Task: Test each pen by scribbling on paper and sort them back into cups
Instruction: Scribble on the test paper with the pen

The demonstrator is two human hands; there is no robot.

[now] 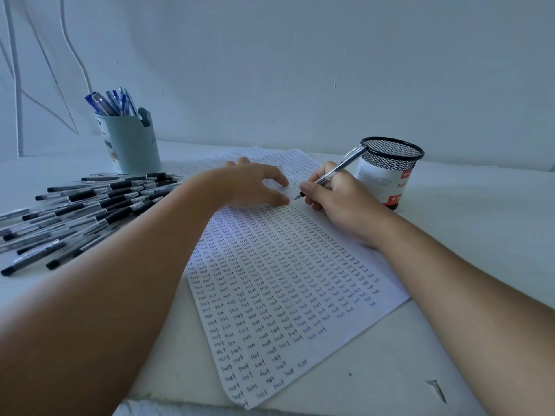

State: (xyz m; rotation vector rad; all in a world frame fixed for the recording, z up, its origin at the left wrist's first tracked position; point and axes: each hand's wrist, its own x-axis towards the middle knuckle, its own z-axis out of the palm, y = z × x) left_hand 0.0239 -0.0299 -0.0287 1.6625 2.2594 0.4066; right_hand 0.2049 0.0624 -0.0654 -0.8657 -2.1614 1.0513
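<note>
My right hand (336, 199) grips a clear-barrelled pen (342, 166), its tip touching the sheet of paper (285, 283), which is covered in rows of the written word "test". My left hand (255, 184) rests on the paper just left of the pen tip, fingers spread flat. A heap of black pens (84, 211) lies on the table at the left. Behind it stands a pale blue cup (132, 142) with several blue pens (111, 102). A black mesh cup (390, 172) stands right behind my right hand; its inside is hidden.
The white table (480, 223) meets a plain wall at the back. More written sheets (270, 157) lie under the top one, toward the wall. White cables (18, 85) hang at the far left. A small dark mark (437, 388) sits near the front right edge.
</note>
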